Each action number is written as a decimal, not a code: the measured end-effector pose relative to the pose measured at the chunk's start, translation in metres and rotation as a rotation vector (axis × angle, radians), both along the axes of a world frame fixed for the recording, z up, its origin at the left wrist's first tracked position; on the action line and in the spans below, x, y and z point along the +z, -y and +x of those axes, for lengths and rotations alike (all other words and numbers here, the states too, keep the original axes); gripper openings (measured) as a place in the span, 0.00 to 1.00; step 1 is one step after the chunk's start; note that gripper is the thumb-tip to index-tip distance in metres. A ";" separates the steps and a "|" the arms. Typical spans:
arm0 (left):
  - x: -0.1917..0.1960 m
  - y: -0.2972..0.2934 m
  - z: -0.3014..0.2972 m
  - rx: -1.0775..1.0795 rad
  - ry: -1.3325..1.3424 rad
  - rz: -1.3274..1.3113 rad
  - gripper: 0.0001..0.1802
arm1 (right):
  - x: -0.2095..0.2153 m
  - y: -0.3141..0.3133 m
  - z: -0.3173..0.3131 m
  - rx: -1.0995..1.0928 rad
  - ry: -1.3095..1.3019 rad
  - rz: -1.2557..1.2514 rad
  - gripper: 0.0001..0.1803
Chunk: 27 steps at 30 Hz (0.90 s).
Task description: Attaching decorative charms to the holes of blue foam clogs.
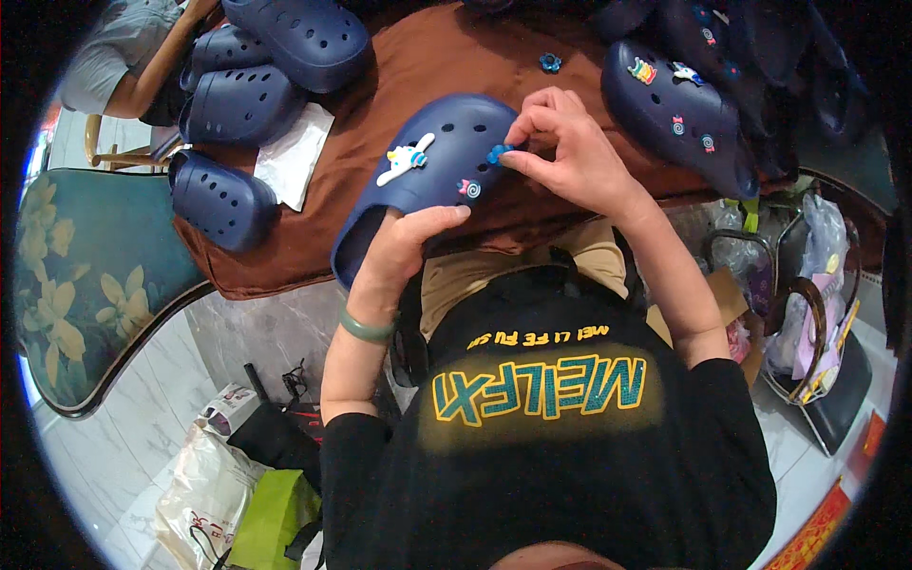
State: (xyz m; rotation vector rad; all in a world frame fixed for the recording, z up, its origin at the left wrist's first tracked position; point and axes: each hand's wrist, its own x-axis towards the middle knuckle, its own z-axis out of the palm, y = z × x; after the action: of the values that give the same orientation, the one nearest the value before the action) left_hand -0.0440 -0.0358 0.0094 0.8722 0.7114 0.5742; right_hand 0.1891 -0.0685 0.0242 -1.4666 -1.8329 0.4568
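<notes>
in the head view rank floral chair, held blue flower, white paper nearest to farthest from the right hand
1. Blue flower: in the grip of the right hand
2. White paper: left, on the brown cloth
3. Floral chair: far left

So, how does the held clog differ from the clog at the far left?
The held clog carries charms; the far-left clog has none. The left hand grips the held clog; no hand touches the far-left clog. In view, the held clog looks larger than the far-left clog. Both are navy blue.
</notes>
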 end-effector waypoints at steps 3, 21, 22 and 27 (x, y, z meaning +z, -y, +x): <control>0.004 0.002 0.003 -0.042 -0.006 0.043 0.28 | -0.012 -0.006 0.004 0.037 -0.213 -0.056 0.23; -0.006 0.011 0.007 -0.109 -0.095 0.266 0.21 | -0.007 -0.010 -0.016 -0.026 -0.172 -0.350 0.34; -0.005 0.007 0.007 -0.077 -0.077 0.243 0.22 | -0.006 -0.012 -0.011 0.026 -0.227 -0.420 0.34; 0.002 -0.012 0.005 -0.020 0.074 -0.049 0.24 | -0.011 -0.013 0.004 0.094 -0.557 -0.516 0.35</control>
State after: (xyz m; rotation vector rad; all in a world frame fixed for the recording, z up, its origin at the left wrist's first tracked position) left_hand -0.0386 -0.0234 0.0115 0.8077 0.6463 0.5660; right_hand 0.1926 -0.0559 0.0133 -1.3800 -1.3863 1.3174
